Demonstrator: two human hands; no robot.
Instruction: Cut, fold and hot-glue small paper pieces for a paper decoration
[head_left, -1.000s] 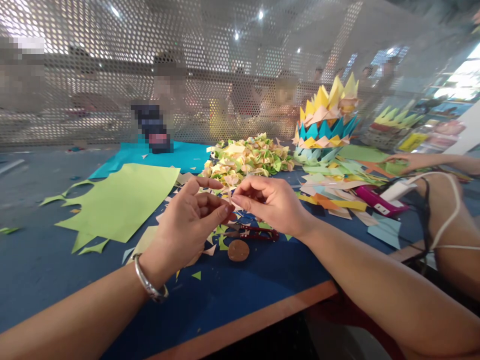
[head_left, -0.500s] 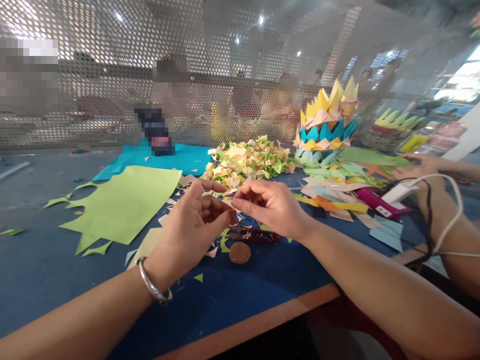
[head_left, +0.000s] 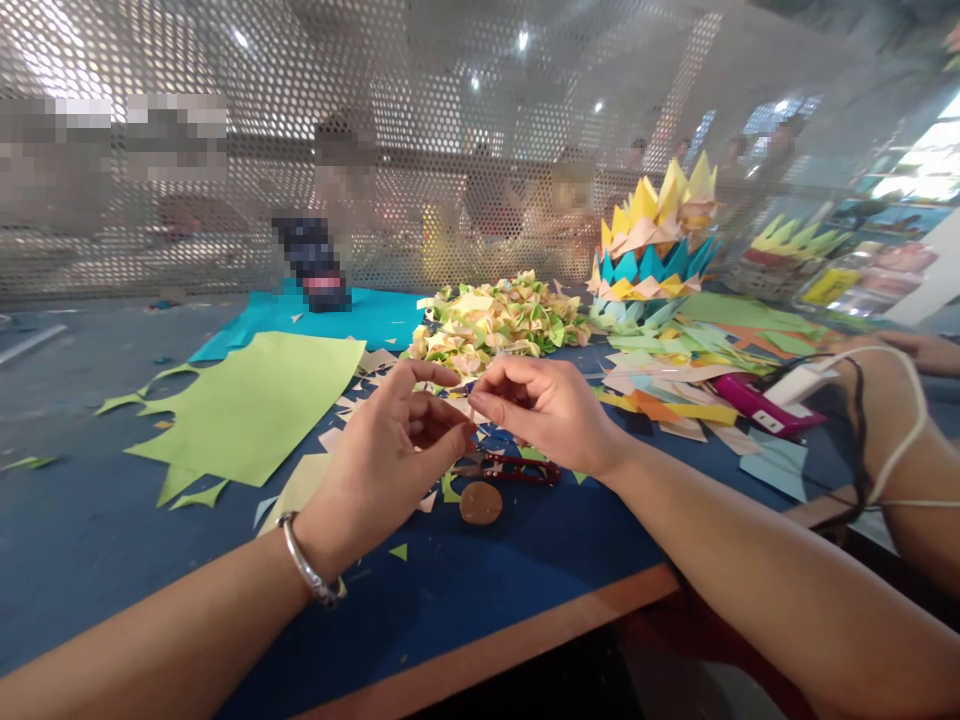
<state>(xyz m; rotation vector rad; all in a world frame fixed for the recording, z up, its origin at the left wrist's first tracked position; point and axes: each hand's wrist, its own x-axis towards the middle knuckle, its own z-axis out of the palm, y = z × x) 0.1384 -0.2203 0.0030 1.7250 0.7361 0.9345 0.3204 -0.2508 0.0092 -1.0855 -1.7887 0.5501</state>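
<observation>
Where hands [head_left: 375,465] [head_left: 551,415] converge, a piece [head_left: 471,409] shows — tiny, pale.

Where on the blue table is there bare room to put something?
Mostly bare: between the brown disc and wooden edge; between the green sheet and left forearm. Crowded: from the paper heap rightward to the purple device.

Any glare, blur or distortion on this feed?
Head view: glare burns out the upper right; head view: the dark object beyond the green sheet is pixelated, the clear container smeared; head view: left hand and right hand fairly sharp, anything held too small to identify.
</observation>
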